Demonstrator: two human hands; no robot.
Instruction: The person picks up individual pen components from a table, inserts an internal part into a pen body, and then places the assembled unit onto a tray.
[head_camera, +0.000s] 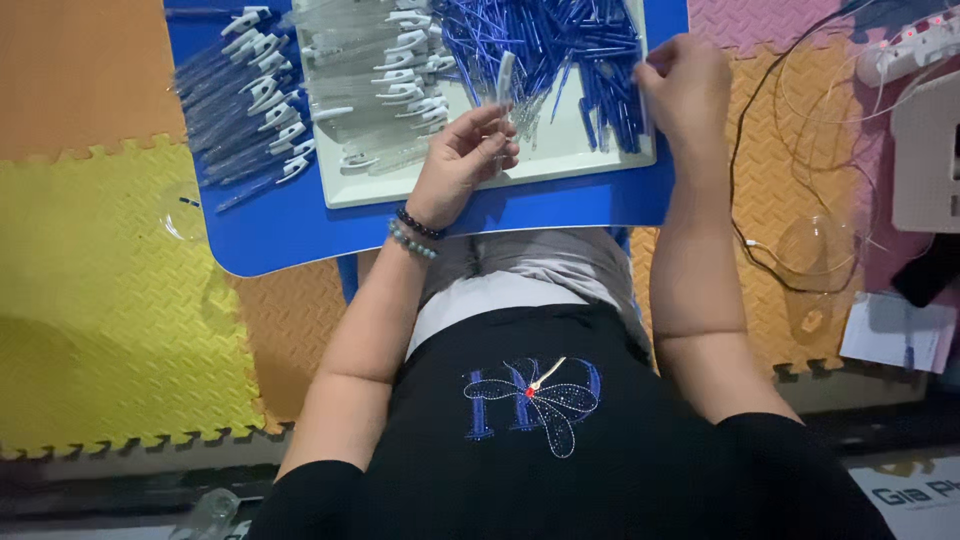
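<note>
My left hand (462, 160) holds a clear pen barrel with a white cap (504, 85) upright over a pale tray (560, 160). My right hand (685, 90) rests at the tray's right edge, its fingers pinching into a heap of blue pen refills (560, 40); I cannot see exactly what it grips. Clear barrels with white clips (380, 80) fill the tray's left part. Finished blue pens with white clips (245, 100) lie in a row on the blue table (300, 230) left of the tray.
The small blue table stands over my lap on yellow, orange and pink foam floor mats (100, 300). A white power strip (915, 45), black cables (780, 150), a clear round lid (815, 250) and papers (895, 330) lie at the right.
</note>
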